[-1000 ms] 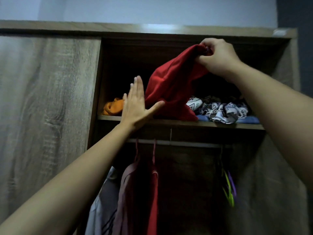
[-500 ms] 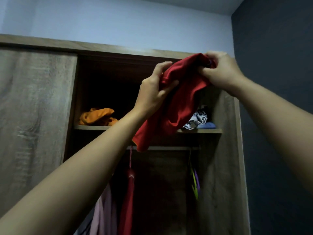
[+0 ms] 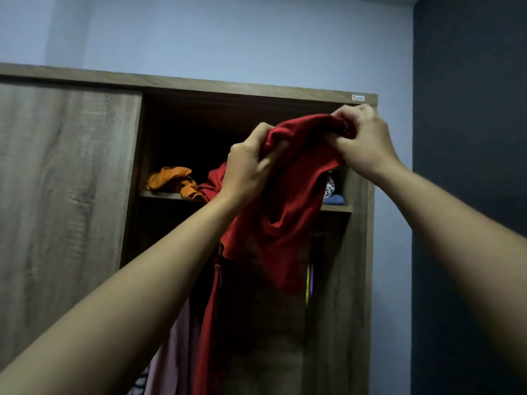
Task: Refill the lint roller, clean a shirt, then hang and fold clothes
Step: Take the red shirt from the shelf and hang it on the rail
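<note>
Before open wooden wardrobe point(image 3: 71, 195), both hands point(image 3: 248, 169) point(image 3: 362, 141) tight around a red garment point(image 3: 288, 212).

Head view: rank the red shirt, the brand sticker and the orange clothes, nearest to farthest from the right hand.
1. red shirt: in the grip of the right hand.
2. brand sticker: just above, on the wardrobe top edge.
3. orange clothes: far left on the shelf.

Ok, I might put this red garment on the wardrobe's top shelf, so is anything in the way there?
The left hand and right hand grip the red garment before the shelf. Orange clothes lie at its left end, patterned and blue clothes at its right; the middle is hidden.
</note>
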A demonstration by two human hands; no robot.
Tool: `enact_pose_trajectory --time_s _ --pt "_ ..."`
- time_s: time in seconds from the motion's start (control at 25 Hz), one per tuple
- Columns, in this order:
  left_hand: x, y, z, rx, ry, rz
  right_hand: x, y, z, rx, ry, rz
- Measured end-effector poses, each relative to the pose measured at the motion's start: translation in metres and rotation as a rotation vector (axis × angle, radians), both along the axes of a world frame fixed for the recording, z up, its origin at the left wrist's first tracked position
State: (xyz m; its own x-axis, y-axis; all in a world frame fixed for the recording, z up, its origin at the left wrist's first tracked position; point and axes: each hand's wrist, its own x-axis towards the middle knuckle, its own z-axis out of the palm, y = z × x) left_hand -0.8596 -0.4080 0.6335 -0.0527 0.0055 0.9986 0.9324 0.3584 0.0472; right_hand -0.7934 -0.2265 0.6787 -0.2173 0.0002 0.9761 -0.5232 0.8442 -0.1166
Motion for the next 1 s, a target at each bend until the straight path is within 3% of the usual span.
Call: enact_pose_trajectory --time_s 0.36,0.64,0.8,0.92,1.0 --pt "0.039 0.005 0.006 -0.073 -0.018 -0.04 0.018 0.017 -0.009 0.051 -0.061 -0.002" --pt "-0.008 -0.047 -0.04 -0.124 -0.398 0.277 -0.002 0.028 -0.082 0.26 -0.533 -0.112" --pt "-0.025 -0.067 -0.089 -0.181 -0.63 0.258 -0.004 0.026 -0.104 0.39 -0.817 -0.253" --pt "-0.021 -0.065 -0.109 -0.088 -0.718 0.032 -0.01 0.017 -0.114 0.276 -0.843 -0.098" --pt "-0.013 -0.064 -0.113 -0.117 -0.709 0.009 -0.01 0.012 -0.121 0.124 -0.883 0.06"
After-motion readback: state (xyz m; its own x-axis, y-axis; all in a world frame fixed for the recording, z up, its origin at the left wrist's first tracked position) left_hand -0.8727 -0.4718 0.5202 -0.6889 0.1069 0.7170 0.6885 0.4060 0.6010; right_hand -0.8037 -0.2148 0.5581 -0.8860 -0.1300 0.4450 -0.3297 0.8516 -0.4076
